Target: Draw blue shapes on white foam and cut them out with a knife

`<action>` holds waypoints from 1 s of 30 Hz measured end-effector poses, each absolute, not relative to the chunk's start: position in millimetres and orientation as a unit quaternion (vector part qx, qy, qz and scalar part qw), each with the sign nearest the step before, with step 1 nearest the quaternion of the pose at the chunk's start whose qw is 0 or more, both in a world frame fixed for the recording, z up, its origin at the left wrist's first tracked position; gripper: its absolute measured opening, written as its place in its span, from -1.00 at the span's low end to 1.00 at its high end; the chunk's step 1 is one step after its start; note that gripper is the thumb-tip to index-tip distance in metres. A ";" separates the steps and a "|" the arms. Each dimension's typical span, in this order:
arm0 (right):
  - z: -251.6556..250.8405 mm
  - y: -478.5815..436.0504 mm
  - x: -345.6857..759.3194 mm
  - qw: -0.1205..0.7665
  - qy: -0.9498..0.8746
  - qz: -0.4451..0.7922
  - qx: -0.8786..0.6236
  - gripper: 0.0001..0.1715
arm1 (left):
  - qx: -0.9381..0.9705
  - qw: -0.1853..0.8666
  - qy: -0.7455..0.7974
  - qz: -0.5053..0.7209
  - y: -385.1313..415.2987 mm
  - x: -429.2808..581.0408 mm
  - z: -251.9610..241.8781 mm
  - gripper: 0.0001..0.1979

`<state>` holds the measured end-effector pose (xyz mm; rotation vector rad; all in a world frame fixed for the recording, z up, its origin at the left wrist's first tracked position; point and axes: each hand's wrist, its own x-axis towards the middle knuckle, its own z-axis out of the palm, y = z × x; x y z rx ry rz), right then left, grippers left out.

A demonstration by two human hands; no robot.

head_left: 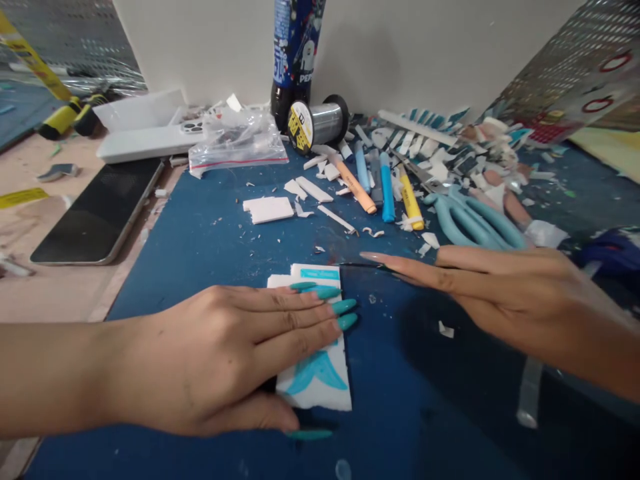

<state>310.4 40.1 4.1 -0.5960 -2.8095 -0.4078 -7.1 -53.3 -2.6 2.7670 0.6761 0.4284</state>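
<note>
A white foam-like sheet (325,397) with turquoise drawn shapes, one like a fish tail, lies on the blue work surface. My left hand (235,360) rests flat over it, palm down, fingers stretched out and pressing on the sheet; it covers much of the drawing. Long turquoise nails tip that hand. To the right, my right hand (520,300) is closed around a thin dark blade (360,265), its index finger stretched along the top. The blade's tip meets the sheet's upper right edge. Most of the tool's handle is hidden in the hand.
White offcuts (270,208) and several markers (387,187) lie beyond the hands. Blue-handled scissors (475,217) sit by a scrap heap (445,147). Farther back are a wire spool (320,123), a bottle (295,60) and a zip bag (240,147). A phone (105,210) lies left.
</note>
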 end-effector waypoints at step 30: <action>9.1 50.1 267.7 0.054 -0.983 -0.134 -0.116 -0.06 | 0.948 0.146 0.238 0.153 -52.8 -5.0 -5.6 -0.44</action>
